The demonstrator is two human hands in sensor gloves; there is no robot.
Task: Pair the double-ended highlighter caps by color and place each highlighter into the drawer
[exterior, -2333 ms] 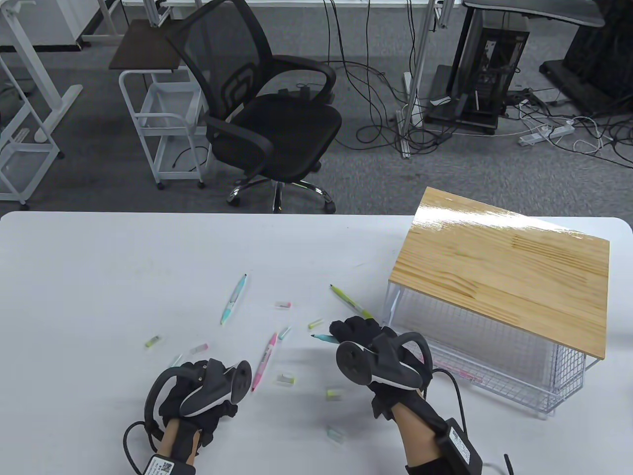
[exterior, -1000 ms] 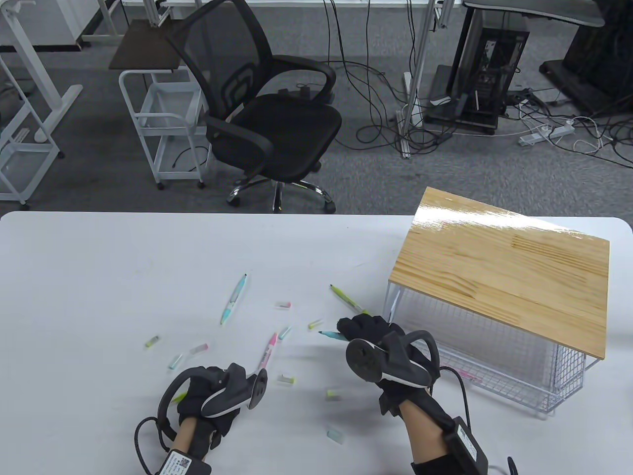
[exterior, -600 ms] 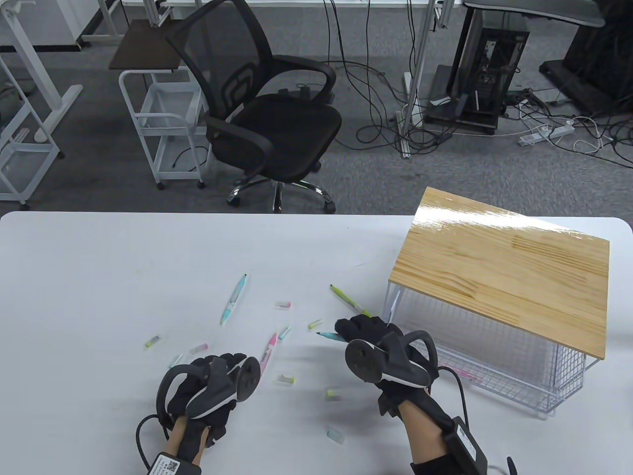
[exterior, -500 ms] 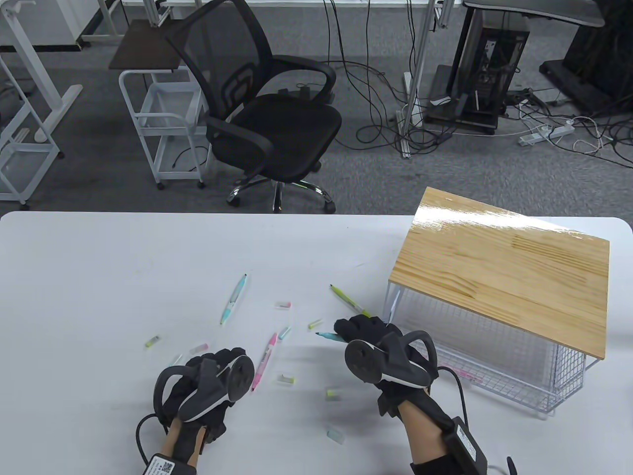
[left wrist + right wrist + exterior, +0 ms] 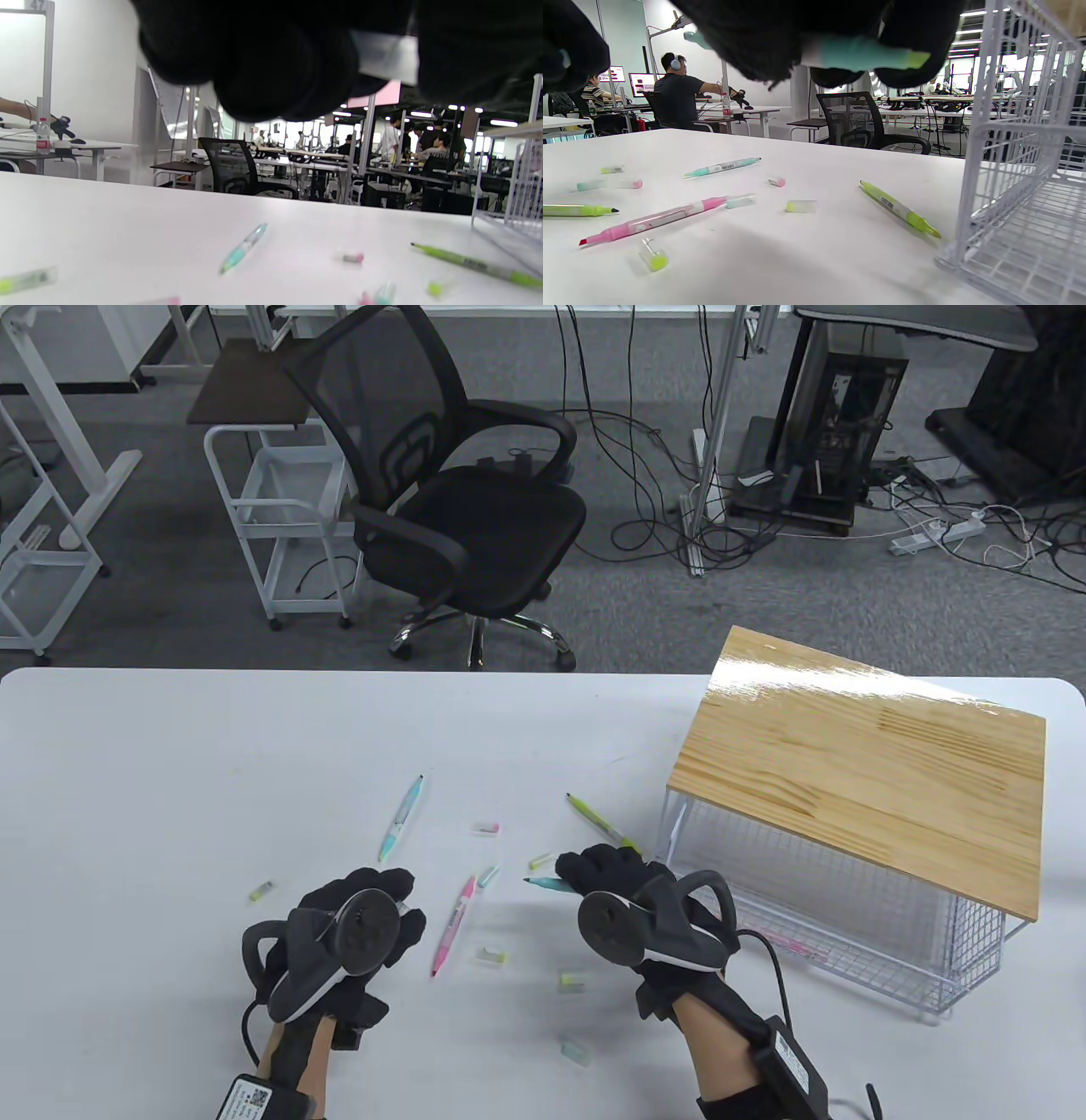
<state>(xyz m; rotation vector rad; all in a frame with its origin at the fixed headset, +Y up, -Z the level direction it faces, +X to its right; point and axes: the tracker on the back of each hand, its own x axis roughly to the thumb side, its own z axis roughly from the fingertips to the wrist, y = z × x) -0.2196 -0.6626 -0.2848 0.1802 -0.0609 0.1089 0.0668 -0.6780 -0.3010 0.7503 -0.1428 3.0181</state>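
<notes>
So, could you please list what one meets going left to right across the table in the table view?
Lime cap → left hand → teal highlighter → pink highlighter → right hand → wire drawer.

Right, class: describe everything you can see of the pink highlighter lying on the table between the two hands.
The pink highlighter is a slim double-ended pen with a pink barrel, a paler printed band at its middle and what looks like plastic. It lies flat on the white table, slanted, between the left hand and the right hand; neither touches it. Its near end is uncapped, showing a dark red tip. At its far end a small teal cap lies close by; contact is unclear.
</notes>
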